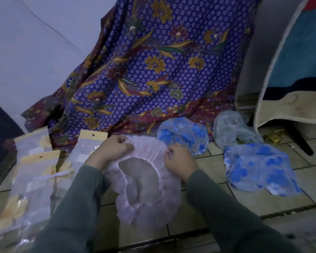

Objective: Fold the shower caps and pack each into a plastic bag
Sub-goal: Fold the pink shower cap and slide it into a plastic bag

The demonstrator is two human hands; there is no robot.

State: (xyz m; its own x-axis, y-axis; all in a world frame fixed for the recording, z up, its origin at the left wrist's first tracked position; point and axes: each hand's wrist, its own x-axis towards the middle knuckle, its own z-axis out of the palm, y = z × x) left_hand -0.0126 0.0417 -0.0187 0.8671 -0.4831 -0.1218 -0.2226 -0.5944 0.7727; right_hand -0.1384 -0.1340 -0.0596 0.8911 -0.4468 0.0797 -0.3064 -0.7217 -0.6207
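hands (pixel 109 149) pinching pink cap (pixel 148 181) (opening up), floor tiles (pixel 213 161)

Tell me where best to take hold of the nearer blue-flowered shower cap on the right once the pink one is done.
Probably with the right hand, from above. Pinch the nearer blue-flowered cap at its white gathered edge on the left side: it lies flat on the tiled floor, clear of the other caps, and that edge faces the hand.

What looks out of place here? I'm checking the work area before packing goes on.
Nothing looks damaged or spilled. Both hands, left and right, hold the pink cap open. Loose caps lie crumpled on the tiled floor, and the plastic bags overlap untidily.
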